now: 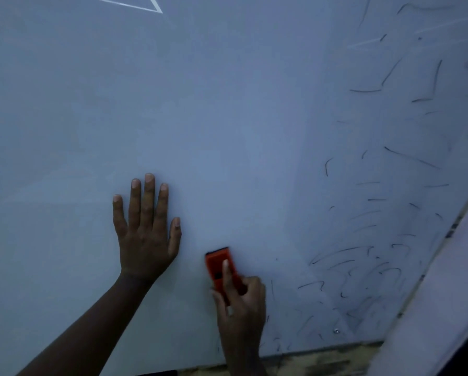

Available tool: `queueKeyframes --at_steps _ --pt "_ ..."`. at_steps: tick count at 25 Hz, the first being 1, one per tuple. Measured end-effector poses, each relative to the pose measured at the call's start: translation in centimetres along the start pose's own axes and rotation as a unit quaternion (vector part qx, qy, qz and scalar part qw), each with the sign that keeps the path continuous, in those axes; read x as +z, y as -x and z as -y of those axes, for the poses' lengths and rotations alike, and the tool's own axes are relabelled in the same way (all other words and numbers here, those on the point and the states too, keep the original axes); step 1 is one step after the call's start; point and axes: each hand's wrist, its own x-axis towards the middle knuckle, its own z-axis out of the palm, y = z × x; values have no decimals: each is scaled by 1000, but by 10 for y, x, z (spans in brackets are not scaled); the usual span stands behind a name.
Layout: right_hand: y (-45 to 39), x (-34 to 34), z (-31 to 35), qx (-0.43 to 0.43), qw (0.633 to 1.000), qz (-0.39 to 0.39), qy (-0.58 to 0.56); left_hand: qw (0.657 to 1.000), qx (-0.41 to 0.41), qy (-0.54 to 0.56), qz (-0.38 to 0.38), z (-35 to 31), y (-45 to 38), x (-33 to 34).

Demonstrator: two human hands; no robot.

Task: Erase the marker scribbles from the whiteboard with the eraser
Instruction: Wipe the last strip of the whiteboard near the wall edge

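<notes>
Head view, ordered from largest element to smallest. Whiteboard [227, 104]: fills almost the whole frame, its lower edge running along the bottom and its right edge slanting up at far right; the left and centre of the surface appear wiped, with only a pale outlined shape at the top edge. Marker scribbles [376, 267]: short dark strokes and curls scattered over the right-hand part of the board, from the top right corner down to the lower edge; densest low and to the right. Left hand [146, 234]: laid flat on the board left of centre, fingers straight and spread, pointing up, grasping nothing; it seems to serve as a brace. Right hand [241, 308]: low on the board, fingers curled round the eraser, index finger lying along its back. Eraser [219, 264]: orange block with a dark pad edge at its upper end, pressed to the board just right of and below the left hand; long axis near upright, tilted slightly leftward at the top. Governing relation: the remaining scribbles lie to the right of the eraser, the nearest beside the right hand; the right hand is therefore the nearer one, and a rightward sweep, broadside to the long axis, would likely cover the widest band.
</notes>
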Motion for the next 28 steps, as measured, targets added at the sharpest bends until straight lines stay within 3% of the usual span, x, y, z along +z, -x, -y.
queueKeyframes --at_steps 4,6,8,11,14,17,20,23,25,28 --pt "14 5 -10 -87 991 50 83 1000 20 -7 12 2 12 1" --pt "7 -7 -24 -73 994 47 65 1000 21 -4 15 0 19 2" --pt "-2 -25 -44 55 998 -11 -3 1000 22 -1 16 -2 30 3" --pt "-3 -45 -78 300 930 -127 -168 1000 18 8 22 -6 53 7" --pt "15 -39 -100 385 884 -162 -208 999 -3 15 32 -18 81 11" --pt "24 -27 -100 416 872 -156 -206 999 -9 13 43 -28 103 15" --pt "22 -16 -70 344 915 -133 -163 999 5 6 43 -27 114 17" --pt "48 11 -34 218 972 -19 -88 999 12 11 41 -27 119 19" --pt "72 26 -30 143 988 33 -39 999 20 11 42 -25 121 19" --pt "84 30 -48 37 999 30 19 999 29 10 40 -23 125 20"
